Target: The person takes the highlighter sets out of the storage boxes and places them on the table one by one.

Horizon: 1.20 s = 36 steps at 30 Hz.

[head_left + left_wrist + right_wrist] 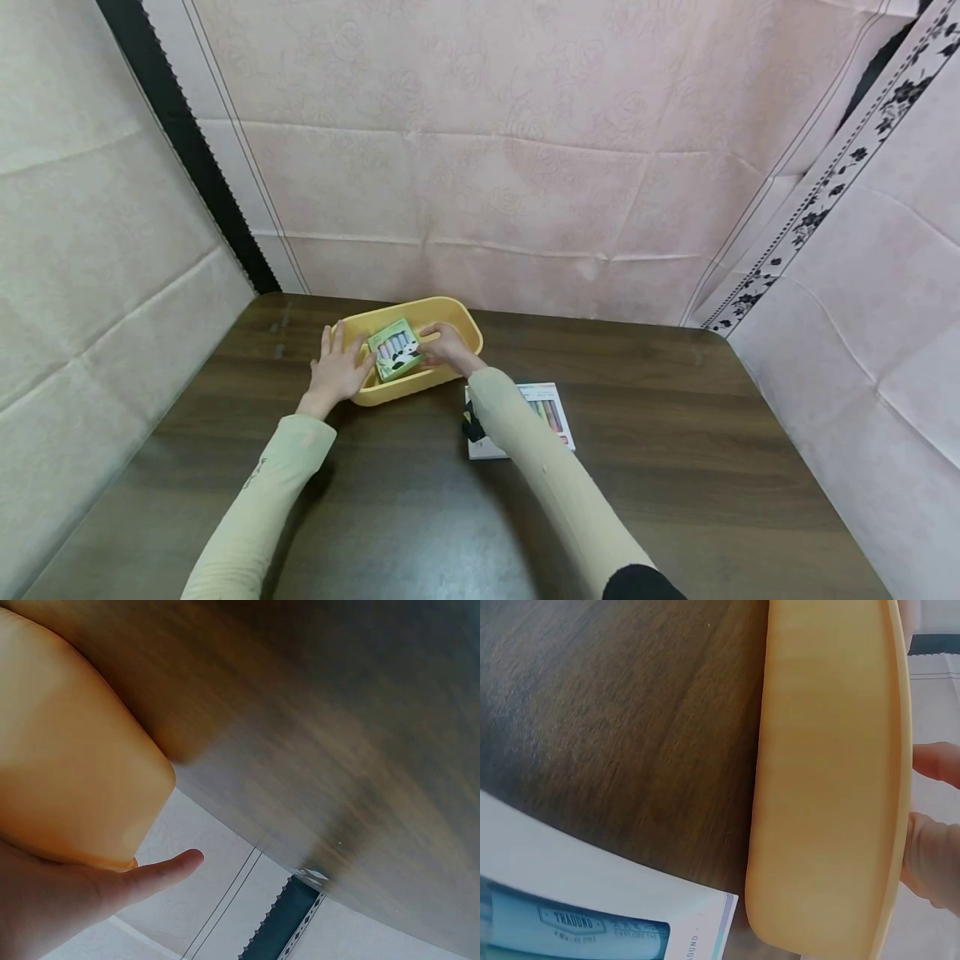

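Observation:
A yellow plastic basket (381, 397) stands near the far edge of the table. Inside it lies a small green box (397, 349) with a panda picture and several pastel sticks shown on its front. My left hand (337, 367) rests at the basket's left rim with its fingers spread; the left wrist view shows its thumb straight beside the basket. My right hand (448, 346) reaches over the near rim, its fingertips at the right edge of the green box. The basket wall (829, 780) hides part of those fingers in the right wrist view, so their grip is unclear.
Below the right forearm a white box (557, 417) with several coloured sticks lies on the brown wooden table (675, 467), partly covered by the sleeve. Pale cloth (480, 183) hangs behind the table and along both sides.

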### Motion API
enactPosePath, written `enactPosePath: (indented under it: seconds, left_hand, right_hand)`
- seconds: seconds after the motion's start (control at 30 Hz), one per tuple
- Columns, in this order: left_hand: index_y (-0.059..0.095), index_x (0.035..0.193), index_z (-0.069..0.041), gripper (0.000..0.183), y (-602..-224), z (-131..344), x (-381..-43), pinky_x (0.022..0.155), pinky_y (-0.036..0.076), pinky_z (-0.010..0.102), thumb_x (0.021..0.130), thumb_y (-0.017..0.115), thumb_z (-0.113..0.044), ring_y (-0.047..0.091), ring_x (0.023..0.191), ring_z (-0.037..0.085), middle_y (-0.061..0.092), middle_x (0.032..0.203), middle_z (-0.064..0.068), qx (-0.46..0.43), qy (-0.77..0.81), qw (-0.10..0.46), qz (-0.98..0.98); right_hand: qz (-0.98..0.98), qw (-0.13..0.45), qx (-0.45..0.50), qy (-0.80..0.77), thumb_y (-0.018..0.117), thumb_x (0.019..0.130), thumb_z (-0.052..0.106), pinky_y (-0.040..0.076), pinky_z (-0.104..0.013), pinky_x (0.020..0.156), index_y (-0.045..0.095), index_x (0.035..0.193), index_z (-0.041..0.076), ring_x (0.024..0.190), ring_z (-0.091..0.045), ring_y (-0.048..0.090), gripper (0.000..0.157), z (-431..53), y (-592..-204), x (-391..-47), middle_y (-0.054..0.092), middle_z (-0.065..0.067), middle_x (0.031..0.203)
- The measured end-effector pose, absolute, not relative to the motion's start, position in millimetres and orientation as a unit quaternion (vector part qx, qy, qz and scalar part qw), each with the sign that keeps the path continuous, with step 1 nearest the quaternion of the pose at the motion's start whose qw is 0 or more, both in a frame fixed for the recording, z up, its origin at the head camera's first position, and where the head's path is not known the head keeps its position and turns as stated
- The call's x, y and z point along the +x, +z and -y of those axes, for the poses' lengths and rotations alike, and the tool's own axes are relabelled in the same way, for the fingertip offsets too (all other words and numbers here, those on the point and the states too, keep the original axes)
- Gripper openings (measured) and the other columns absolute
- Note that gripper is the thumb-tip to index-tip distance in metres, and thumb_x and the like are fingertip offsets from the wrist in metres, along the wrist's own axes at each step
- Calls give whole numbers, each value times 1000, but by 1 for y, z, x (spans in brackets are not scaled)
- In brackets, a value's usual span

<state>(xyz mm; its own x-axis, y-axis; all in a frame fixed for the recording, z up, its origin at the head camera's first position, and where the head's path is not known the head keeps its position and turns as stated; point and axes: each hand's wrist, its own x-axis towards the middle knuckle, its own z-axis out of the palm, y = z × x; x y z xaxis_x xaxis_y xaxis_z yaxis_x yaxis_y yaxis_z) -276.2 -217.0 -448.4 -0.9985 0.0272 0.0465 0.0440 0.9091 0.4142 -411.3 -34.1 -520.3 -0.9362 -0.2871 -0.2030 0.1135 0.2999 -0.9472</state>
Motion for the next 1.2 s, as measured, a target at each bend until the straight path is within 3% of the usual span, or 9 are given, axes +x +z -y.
enactPosePath:
  seconds: [0.13, 0.3, 0.37, 0.6, 0.73, 0.83, 1.2]
  left_hand:
    - [23, 142, -13, 57, -449, 218, -277, 90, 15, 75, 94, 31, -43, -14, 135, 40, -11, 149, 19, -17, -210, 18, 977]
    - [23, 142, -13, 57, -449, 218, -277, 90, 15, 75, 94, 31, -43, -15, 135, 39, -11, 149, 18, -16, -208, 16, 978]
    - [22, 142, -13, 57, -449, 217, -277, 90, 15, 75, 94, 31, -43, -15, 135, 39, -11, 149, 18, -16, -207, 15, 978]
    - [21, 142, -12, 58, -448, 217, -276, 90, 15, 75, 94, 30, -43, -14, 135, 40, -11, 149, 19, -17, -204, 14, 979]
    - [21, 142, -12, 58, -447, 217, -276, 89, 16, 75, 94, 31, -43, -14, 135, 41, -10, 149, 19, -17, -204, 15, 979]
    - [22, 142, -12, 59, -447, 218, -275, 89, 16, 75, 94, 31, -43, -13, 135, 41, -9, 149, 19, -17, -205, 14, 979]
    - [21, 142, -12, 59, -448, 218, -276, 89, 16, 76, 94, 31, -44, -15, 135, 40, -10, 149, 19, -17, -206, 13, 978]
  right_hand:
    - [-763, 186, -56, -616, 65, 74, 0, 55, -31, 57, 54, 104, 5, 60, -25, 64, 32, 32, -521, -417, 53, -15, 94]
    - [-741, 219, -47, -633, 67, 75, 2, 54, -34, 70, 54, 110, 6, 77, -27, 64, 38, 24, -483, -386, 54, -16, 104]
    - [-724, 225, -64, -649, 69, 74, 4, 55, -33, 67, 53, 109, 4, 76, -27, 64, 39, 20, -477, -380, 54, -17, 102]
    - [-729, 236, -26, -642, 55, 82, -3, 50, -38, 83, 43, 123, -3, 90, -29, 61, 42, 15, -417, -333, 49, -22, 115]
    - [-723, 246, -27, -645, 52, 84, -4, 45, -42, 91, 38, 127, -6, 87, -27, 60, 45, 10, -397, -317, 46, -25, 120]
    - [-726, 242, -28, -644, 52, 85, -3, 46, -40, 90, 40, 125, -6, 83, -25, 61, 43, 9, -396, -316, 47, -26, 119]
    - [-712, 235, 4, -661, 56, 82, -3, 46, -42, 90, 44, 122, -1, 69, -19, 58, 42, 9, -412, -332, 48, -25, 118]
